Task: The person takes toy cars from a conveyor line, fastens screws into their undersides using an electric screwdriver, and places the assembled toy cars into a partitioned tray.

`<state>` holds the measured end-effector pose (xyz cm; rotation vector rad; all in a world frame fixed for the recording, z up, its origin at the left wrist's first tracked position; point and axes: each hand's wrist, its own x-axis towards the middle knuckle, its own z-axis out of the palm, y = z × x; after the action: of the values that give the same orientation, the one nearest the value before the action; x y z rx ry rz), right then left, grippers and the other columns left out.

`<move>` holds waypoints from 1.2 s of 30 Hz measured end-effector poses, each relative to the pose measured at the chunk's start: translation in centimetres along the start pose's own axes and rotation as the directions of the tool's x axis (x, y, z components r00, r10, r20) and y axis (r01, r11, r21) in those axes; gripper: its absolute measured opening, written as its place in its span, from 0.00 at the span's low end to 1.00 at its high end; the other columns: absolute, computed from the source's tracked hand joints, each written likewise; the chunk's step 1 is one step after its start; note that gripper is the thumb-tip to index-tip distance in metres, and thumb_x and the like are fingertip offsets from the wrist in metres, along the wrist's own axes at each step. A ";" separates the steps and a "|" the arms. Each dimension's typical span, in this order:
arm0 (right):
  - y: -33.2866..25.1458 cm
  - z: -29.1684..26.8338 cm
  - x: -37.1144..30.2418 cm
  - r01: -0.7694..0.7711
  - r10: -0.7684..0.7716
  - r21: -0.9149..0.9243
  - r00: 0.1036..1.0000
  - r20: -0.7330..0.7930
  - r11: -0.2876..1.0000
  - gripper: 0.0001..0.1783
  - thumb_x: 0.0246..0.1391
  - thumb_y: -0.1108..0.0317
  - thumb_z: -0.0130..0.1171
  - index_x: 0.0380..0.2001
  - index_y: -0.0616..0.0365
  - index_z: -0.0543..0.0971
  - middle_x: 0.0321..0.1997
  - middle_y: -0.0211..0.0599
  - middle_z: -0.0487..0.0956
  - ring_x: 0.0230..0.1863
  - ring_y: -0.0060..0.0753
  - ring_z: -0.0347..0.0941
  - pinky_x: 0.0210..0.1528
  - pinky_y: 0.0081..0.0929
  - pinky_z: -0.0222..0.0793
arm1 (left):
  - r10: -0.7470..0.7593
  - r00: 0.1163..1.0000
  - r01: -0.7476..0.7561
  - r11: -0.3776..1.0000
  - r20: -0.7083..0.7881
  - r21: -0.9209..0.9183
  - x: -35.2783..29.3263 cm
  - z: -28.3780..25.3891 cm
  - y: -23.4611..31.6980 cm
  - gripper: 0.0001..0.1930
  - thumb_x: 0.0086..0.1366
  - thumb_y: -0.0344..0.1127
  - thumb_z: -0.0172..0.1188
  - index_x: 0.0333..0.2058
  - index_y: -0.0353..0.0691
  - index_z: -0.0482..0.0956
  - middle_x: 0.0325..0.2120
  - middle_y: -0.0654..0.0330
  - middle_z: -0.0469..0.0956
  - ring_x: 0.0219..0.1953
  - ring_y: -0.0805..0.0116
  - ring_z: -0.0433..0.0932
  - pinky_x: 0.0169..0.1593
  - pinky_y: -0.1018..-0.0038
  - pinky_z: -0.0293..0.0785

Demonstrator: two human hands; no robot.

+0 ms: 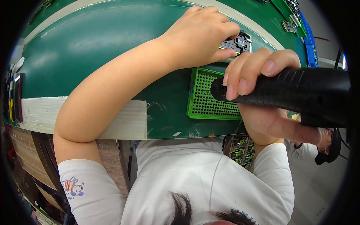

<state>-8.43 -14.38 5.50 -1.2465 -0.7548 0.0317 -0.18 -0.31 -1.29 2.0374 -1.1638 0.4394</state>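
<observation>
My right hand (262,78) is wrapped round a black electric screwdriver (311,84), which lies almost level with its nose to the left. The thin bit at its nose is over a green perforated screw tray (214,116). Beyond the tray, my left hand (202,35) reaches across the bench with its fingers curled. Its thumb and fingertips grip a small black plastic assembly (242,42) with yellow-green edging. Part of that assembly is hidden behind my fingers.
The green bench mat (112,33) has white tape (41,112) along its near edge. Another small assembly (288,27) lies at the far right by a blue bin (309,41). Another person (309,150) is at the right. Below the bench edge sits a tray of several similar parts (240,150).
</observation>
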 end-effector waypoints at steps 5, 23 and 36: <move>1.2 -0.3 -0.1 0.058 -0.059 0.017 0.997 0.042 0.998 0.56 0.31 0.14 0.50 0.46 0.58 0.66 0.31 0.38 0.74 0.25 0.30 0.72 0.31 0.29 0.70 | -0.005 1.000 0.004 1.000 0.029 0.026 0.0 -0.1 -0.1 0.15 0.55 0.47 0.66 0.36 0.45 0.79 0.35 0.60 0.79 0.46 0.58 0.74 0.50 0.61 0.66; 0.9 0.2 -0.3 0.040 -0.039 -0.061 0.999 0.010 0.997 0.57 0.28 0.13 0.49 0.42 0.59 0.66 0.30 0.41 0.74 0.25 0.34 0.72 0.31 0.28 0.70 | 0.034 0.976 -0.038 0.999 -0.213 -0.014 -0.2 -0.5 0.0 0.17 0.58 0.47 0.63 0.41 0.41 0.78 0.41 0.54 0.78 0.48 0.54 0.74 0.53 0.59 0.66; 0.1 0.0 0.1 0.075 -0.076 -0.039 0.997 -0.019 0.996 0.58 0.28 0.10 0.44 0.43 0.58 0.67 0.29 0.38 0.74 0.24 0.31 0.72 0.29 0.27 0.70 | -0.474 0.880 0.429 0.815 -0.023 -0.389 -3.6 -3.9 -1.1 0.21 0.63 0.32 0.45 0.53 0.33 0.71 0.49 0.53 0.75 0.54 0.63 0.71 0.58 0.71 0.64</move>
<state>-8.34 -14.26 5.44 -1.2516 -0.7874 -0.0571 -0.86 5.06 -1.33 1.8365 -0.5949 0.0851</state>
